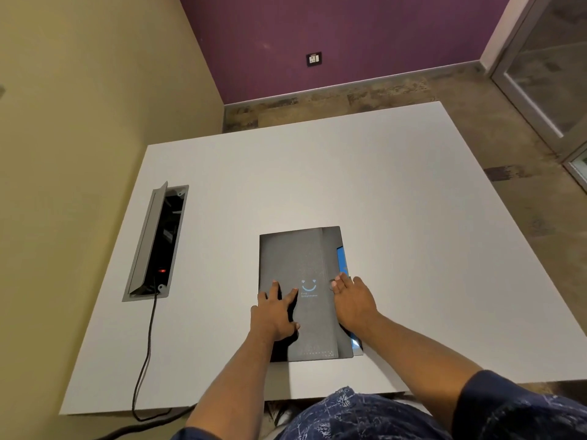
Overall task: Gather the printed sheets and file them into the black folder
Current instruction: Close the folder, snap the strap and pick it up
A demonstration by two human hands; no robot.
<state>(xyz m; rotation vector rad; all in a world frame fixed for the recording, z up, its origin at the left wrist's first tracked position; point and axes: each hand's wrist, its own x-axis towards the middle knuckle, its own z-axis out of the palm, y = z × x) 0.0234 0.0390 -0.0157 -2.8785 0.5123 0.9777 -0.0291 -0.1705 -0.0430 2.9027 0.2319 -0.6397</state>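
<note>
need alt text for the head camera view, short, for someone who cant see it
Both hands, left hand and right hand, press flat on a closed black folder on a white table, a blue-edged sheet peeking from its right side. An open cable box sits at left.

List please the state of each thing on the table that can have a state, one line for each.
Black folder: closed, flat on the table.
Sheets: inside, blue edge showing at the right side.
Left hand: open, flat on the cover.
Right hand: open, resting on the folder's right edge.
Cable box: lid open, red light on.
Black cable: runs from the box.
</note>
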